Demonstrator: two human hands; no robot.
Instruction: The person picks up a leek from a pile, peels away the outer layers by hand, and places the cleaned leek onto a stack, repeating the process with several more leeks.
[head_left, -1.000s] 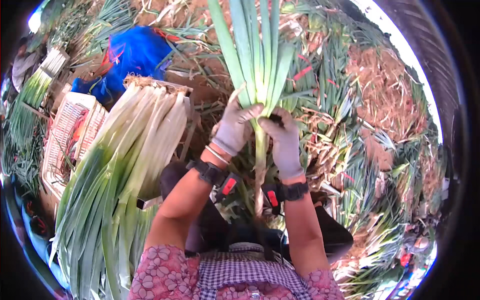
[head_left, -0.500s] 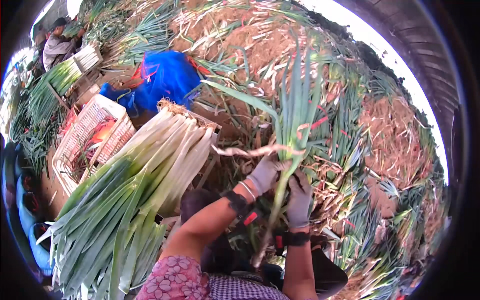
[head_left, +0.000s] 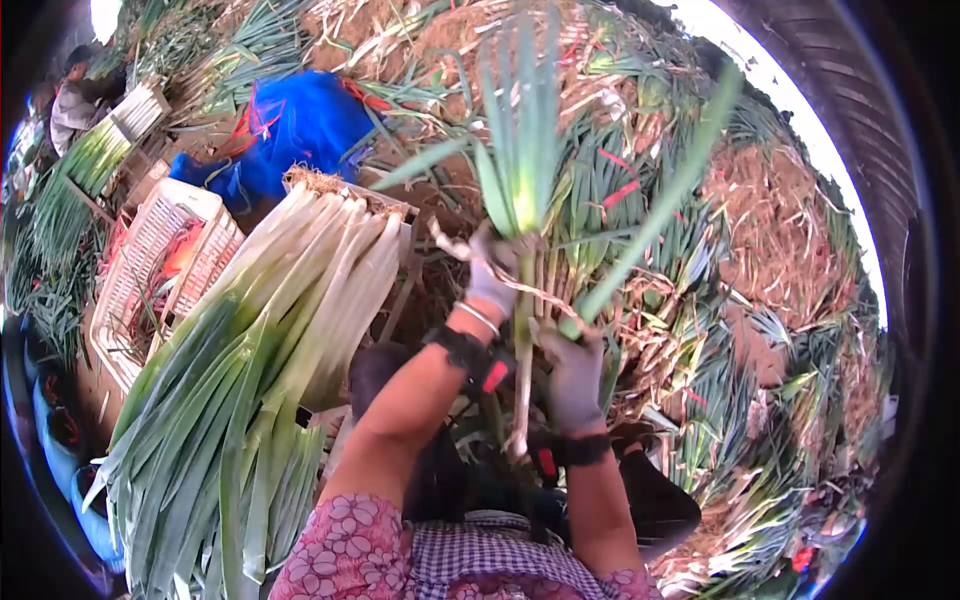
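Observation:
Both my hands wear pale grey gloves. My left hand is closed around the upper stalk of a long green onion, which stands roughly upright with its leaves fanned away from me and its root end toward my lap. My right hand is closed on the base of a long green leaf that slants out to the far right, apart from the stalk. A thin, withered pale strip runs across the stalk between my hands. The fingers of both hands are partly hidden.
To my left, a big stack of green onions lies on a wooden stand. Beyond it are a pale plastic basket with red strips inside and a blue mesh heap. Onions and peelings cover the ground at right. Another person sits far left.
My right hand has moved down and slightly left, drawing a leaf away from the stalk. My left hand has moved left and up with the onion. The whole view has shifted slightly.

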